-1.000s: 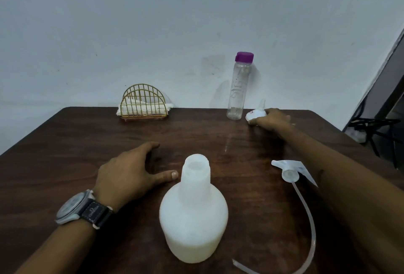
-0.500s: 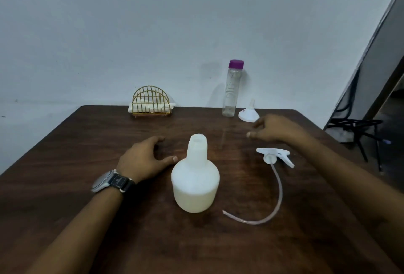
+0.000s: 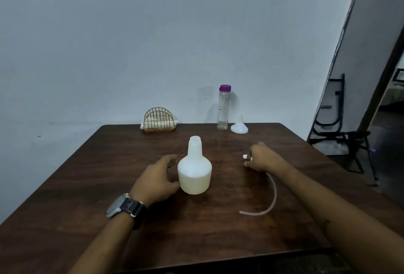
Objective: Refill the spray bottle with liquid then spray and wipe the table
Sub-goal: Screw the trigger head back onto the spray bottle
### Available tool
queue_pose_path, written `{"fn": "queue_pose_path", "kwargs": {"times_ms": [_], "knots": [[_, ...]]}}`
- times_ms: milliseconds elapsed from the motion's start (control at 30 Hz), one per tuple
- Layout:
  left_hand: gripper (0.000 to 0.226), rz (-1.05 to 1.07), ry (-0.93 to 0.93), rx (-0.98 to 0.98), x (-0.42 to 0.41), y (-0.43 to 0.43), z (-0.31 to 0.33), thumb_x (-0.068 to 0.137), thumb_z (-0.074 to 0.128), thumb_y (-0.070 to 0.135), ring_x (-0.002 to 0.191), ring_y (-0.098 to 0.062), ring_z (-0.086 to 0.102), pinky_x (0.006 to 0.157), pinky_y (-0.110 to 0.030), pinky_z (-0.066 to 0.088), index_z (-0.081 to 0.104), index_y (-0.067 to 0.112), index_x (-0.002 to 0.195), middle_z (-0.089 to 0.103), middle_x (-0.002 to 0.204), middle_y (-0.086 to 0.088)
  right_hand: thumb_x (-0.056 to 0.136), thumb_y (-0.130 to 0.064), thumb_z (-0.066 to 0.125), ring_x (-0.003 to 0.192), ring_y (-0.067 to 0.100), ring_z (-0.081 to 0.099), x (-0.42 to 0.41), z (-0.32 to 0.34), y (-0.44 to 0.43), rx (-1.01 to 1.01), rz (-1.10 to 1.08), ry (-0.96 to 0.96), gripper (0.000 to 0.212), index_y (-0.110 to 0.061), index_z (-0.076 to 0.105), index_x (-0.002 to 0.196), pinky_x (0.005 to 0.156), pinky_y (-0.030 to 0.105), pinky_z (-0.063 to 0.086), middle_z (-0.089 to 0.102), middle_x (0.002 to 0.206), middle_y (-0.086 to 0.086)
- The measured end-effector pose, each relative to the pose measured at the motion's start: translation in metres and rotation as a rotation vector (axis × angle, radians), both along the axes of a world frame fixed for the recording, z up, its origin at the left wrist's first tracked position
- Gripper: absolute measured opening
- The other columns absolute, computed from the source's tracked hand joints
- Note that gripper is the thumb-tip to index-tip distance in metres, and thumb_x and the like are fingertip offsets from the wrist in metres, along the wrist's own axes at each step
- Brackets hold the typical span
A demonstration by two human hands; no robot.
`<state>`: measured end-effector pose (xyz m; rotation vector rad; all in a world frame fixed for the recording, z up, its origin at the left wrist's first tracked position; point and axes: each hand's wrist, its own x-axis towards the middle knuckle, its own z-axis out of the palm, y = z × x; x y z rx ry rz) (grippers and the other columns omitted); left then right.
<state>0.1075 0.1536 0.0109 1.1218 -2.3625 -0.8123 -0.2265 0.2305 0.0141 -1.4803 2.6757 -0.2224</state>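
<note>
The white spray bottle point(image 3: 194, 171) stands upright and uncapped in the middle of the dark wooden table point(image 3: 109, 164). My left hand point(image 3: 156, 178) cups its left side, thumb and fingers touching the body. My right hand point(image 3: 261, 157) lies over the white spray head point(image 3: 245, 156), fingers closed on it; only the nozzle tip shows. Its clear dip tube point(image 3: 270, 199) curls toward me on the table. A white funnel point(image 3: 239, 128) sits upside down at the back, beside a clear bottle with a purple cap point(image 3: 223, 107).
A gold wire holder with white napkins point(image 3: 159, 121) stands at the table's back edge by the wall. A black folding stand point(image 3: 341, 129) is on the floor to the right of the table.
My right hand left the funnel, came back toward me and closed over the spray head. My left hand moved from the tabletop onto the bottle's side. The camera pulled back.
</note>
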Motion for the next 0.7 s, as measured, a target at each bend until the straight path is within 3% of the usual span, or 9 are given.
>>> {"fn": "queue_pose_path", "kwargs": {"times_ms": [100,167,300,433,567,700], "knots": [[0.103,-0.019,0.024,0.021,0.000,0.005,-0.001,0.074,0.093,0.034,0.146,-0.017,0.048,0.120,-0.042,0.042,0.035,0.023,0.158,0.049,0.160,0.003,0.079,-0.025,0.081,0.106,0.027,0.067,0.005,0.007,0.009,-0.097,-0.019,-0.048,0.028,-0.008,0.073,0.099,0.088,0.037,0.059,0.067,0.120,0.014],[0.116,-0.004,0.065,0.054,-0.001,0.008,0.000,0.065,0.096,0.046,0.146,-0.017,0.047,0.120,-0.042,0.041,0.032,0.025,0.160,0.046,0.161,0.003,0.075,-0.021,0.081,0.104,0.024,0.069,0.011,0.018,0.016,-0.294,-0.032,-0.120,0.019,-0.011,0.074,0.090,0.084,0.031,0.057,0.072,0.116,0.014],[0.127,0.007,0.184,0.102,-0.010,0.011,-0.003,0.056,0.096,0.059,0.145,-0.016,0.049,0.120,-0.044,0.042,0.030,0.027,0.160,0.045,0.163,0.003,0.083,-0.025,0.080,0.108,0.023,0.068,0.039,0.070,0.030,-0.699,-0.065,-0.199,0.024,-0.017,0.074,0.104,0.083,0.025,0.045,0.073,0.113,0.002],[0.124,0.017,0.272,0.088,-0.020,0.016,-0.013,0.058,0.097,0.057,0.139,-0.014,0.055,0.116,-0.041,0.047,0.031,0.029,0.159,0.050,0.159,0.006,0.081,-0.030,0.081,0.103,0.019,0.071,0.069,0.123,0.039,-1.024,0.044,-0.448,0.031,-0.031,0.060,0.104,0.094,0.044,0.058,0.069,0.113,-0.009],[0.123,0.021,0.344,0.067,-0.025,0.020,-0.017,0.056,0.098,0.055,0.133,-0.011,0.057,0.113,-0.039,0.048,0.033,0.033,0.157,0.055,0.152,0.011,0.079,-0.024,0.079,0.107,0.021,0.073,0.097,0.161,0.032,-1.238,0.174,-0.725,0.044,-0.035,0.052,0.112,0.095,0.048,0.061,0.071,0.117,0.002],[0.118,0.055,0.393,0.039,-0.026,0.022,-0.022,0.053,0.097,0.058,0.124,-0.010,0.062,0.106,-0.039,0.054,0.038,0.035,0.152,0.063,0.142,0.010,0.093,-0.006,0.063,0.105,0.026,0.076,0.119,0.185,0.019,-1.373,0.282,-0.926,0.049,-0.023,0.049,0.137,0.084,0.036,0.060,0.069,0.121,0.009]]}}
